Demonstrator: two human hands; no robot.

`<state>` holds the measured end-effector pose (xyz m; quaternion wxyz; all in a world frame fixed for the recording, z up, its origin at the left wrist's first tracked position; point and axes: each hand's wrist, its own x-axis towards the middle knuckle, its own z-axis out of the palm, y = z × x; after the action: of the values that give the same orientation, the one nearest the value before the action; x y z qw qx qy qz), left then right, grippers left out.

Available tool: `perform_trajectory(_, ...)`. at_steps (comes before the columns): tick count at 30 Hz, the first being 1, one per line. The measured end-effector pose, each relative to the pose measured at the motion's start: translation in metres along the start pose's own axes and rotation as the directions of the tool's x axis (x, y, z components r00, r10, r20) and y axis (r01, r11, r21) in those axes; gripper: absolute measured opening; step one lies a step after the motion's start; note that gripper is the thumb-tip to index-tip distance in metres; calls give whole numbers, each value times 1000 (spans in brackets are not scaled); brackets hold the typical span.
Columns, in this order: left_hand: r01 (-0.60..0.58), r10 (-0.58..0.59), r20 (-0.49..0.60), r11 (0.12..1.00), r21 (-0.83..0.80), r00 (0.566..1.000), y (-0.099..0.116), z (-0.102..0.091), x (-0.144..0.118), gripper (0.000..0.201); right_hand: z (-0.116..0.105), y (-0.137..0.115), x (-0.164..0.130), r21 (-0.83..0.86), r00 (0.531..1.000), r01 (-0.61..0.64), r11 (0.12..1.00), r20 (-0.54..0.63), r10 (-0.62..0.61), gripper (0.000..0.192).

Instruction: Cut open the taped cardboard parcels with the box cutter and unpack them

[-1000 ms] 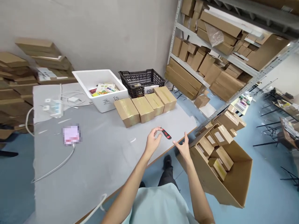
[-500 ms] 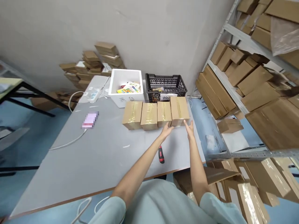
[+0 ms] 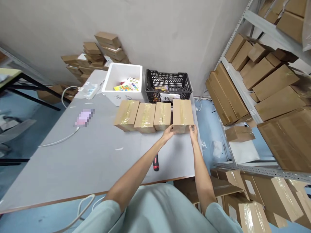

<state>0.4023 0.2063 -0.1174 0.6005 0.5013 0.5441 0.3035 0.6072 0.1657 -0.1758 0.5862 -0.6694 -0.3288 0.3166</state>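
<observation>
The rightmost taped cardboard box (image 3: 182, 112) stands between my two hands at the table's right end. My left hand (image 3: 168, 132) presses on its lower left front corner, and my right hand (image 3: 193, 132) grips the right front corner. Both hands are closed on it; some fingertips are hidden. To its left is a narrow gap, then three more taped boxes stand in a row: a narrow box (image 3: 162, 114), a middle box (image 3: 145, 116) and a wider box (image 3: 127, 113). A red and black handled tool (image 3: 155, 163) lies near the front edge, partly under my left forearm.
Behind the boxes stand a white foam bin (image 3: 110, 85) with colourful booklets and a black plastic crate (image 3: 167, 77). A pixelated pink item (image 3: 84, 117) with a cable lies on the table (image 3: 80, 165). Box-filled shelving (image 3: 236, 79) stands at the right.
My hands have come into contact with the rightmost box and closed on it. A gap now shows between it and the narrow box. The view has shifted slightly.
</observation>
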Motion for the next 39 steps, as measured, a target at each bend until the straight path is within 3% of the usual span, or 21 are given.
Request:
perform_trajectory(4,10,-10,27,1000,5,1000,-18,-6,-41,79,-33,-1,-65,-16,997,-58,998,-55,57,91)
perform_trajectory(8,-17,17,48,1000,-5,999,-46,-47,-76,75,-42,6,-177,-80,992,-87,993,-93,80,75)
perform_trajectory(10,3,-3,6,1000,17,1000,-58,-75,-85,75,-39,5,-222,-124,993,-100,987,42,106,65)
perform_trajectory(12,50,-49,-54,998,27,997,-66,-99,-90,78,-37,-2,-239,-199,974,-61,978,200,101,56)
perform_trajectory(14,107,-105,-136,994,10,985,-71,-111,-92,82,-39,-13,-222,-275,977,31,961,210,28,52)
perform_trajectory(15,133,-132,-176,991,-7,975,-72,-111,-94,84,-42,-18,-202,-313,989,84,946,139,-41,50)
perform_trajectory(18,173,-182,-171,983,-69,968,-77,-93,-103,79,-52,-28,-119,-461,982,150,875,-31,-185,61)
perform_trajectory(20,173,-182,-74,978,-113,981,-81,-74,-113,67,-55,-32,-69,-514,995,64,855,-31,-93,69)
perform_trajectory(22,168,-168,10,972,-164,986,-83,-59,-124,62,-56,-38,-39,-539,998,-47,841,17,67,68)
perform_trajectory(24,159,-150,56,963,-220,987,-84,-56,-135,62,-56,-49,-34,-558,989,-74,826,67,134,61)
perform_trajectory(26,127,-109,79,950,-287,991,-81,-67,-146,62,-56,-63,-48,-579,990,-34,815,92,107,57)
perform_trajectory(29,48,-36,40,931,-362,999,-71,-106,-162,62,-55,-88,-93,-618,999,32,785,55,2,64)
perform_trajectory(32,-17,-4,-63,941,-338,998,-61,-161,-173,66,-36,-109,-150,-579,997,70,813,21,-71,66)
perform_trajectory(35,-64,22,-166,966,-252,986,-60,-227,-181,67,12,-115,-213,-415,995,98,904,56,-82,60)
perform_trajectory(39,-56,12,-266,986,-155,964,-78,-324,-194,64,107,-99,-292,-261,996,71,963,77,-53,56)
